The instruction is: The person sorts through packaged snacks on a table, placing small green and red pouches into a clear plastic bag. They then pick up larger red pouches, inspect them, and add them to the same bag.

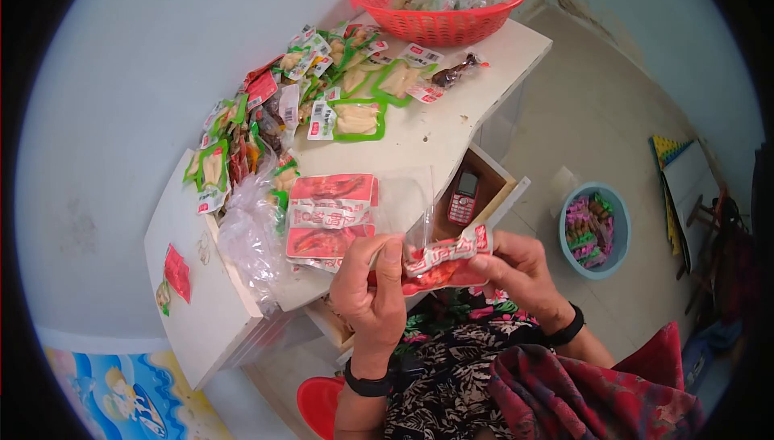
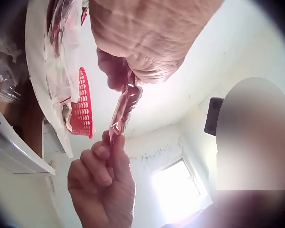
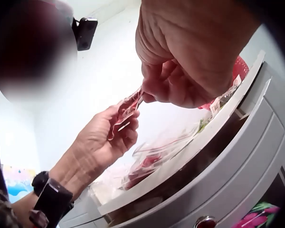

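Note:
Both hands hold one red-and-white snack packet (image 1: 442, 264) in front of the body, over the table's near edge. My left hand (image 1: 372, 291) pinches its left end between thumb and fingers. At the other end, my right hand (image 1: 520, 275) grips with the thumb on top of the wrapper. In the left wrist view the packet (image 2: 122, 111) is seen edge-on, stretched between the two hands. Just beyond the left hand, a clear bag with red-and-white packets (image 1: 330, 216) lies flat on the table.
Many snack packets (image 1: 359, 120) are heaped along the white table (image 1: 419, 145) by the wall. A red basket (image 1: 439, 29) holds more at the far end. An open drawer (image 1: 493, 190) contains a phone (image 1: 463, 198). A blue tub (image 1: 597, 266) of packets stands on the floor.

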